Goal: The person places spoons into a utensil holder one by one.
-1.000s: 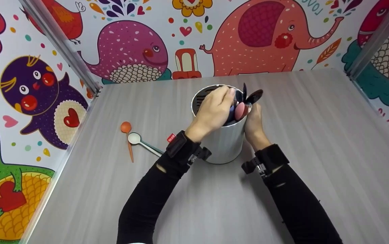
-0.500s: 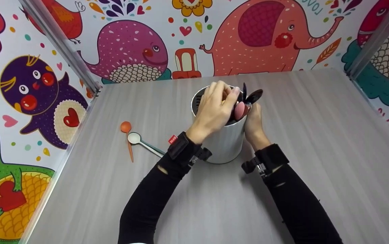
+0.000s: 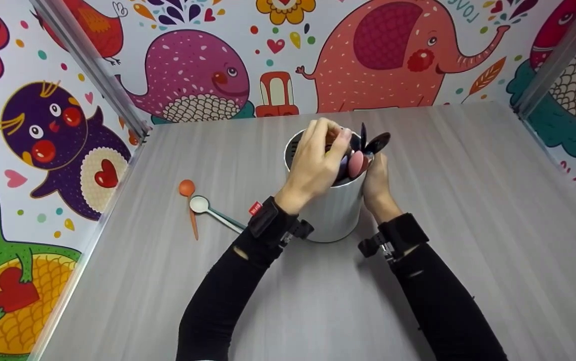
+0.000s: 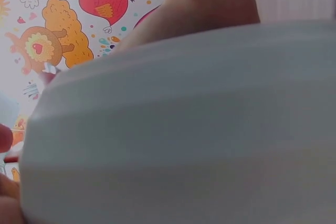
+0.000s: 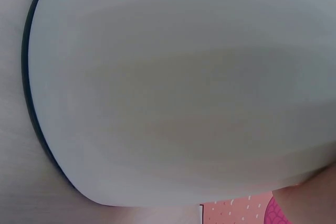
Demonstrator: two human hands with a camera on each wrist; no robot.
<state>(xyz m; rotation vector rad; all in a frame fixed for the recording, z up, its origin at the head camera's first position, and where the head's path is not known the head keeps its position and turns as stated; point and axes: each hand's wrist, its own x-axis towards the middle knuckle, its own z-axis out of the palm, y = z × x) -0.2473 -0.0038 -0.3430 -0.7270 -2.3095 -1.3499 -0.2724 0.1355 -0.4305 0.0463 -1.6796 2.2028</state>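
A white ribbed utensil holder (image 3: 330,215) stands upright on the table, with several spoons sticking out of its right side. Among them are a pink spoon (image 3: 356,164) and a glossy dark spoon (image 3: 378,143). My left hand (image 3: 310,165) is over the mouth, fingers bent down among the utensils and thumb near them; I cannot tell whether it pinches one. My right hand (image 3: 378,185) holds the holder's right side, its fingertips hidden behind the wall. In both wrist views the holder's white wall (image 4: 173,129) fills most of the picture.
To the left on the grey table lie an orange spoon (image 3: 186,188) and a white spoon (image 3: 199,204), with a teal handle (image 3: 217,213) alongside the white one. Walls with cartoon animals (image 3: 383,60) enclose the back and sides.
My left hand has arched upward over the holder's mouth, its fingers more bent and its thumb apart from them. My right hand, the holder and the spoons on the table have stayed put.
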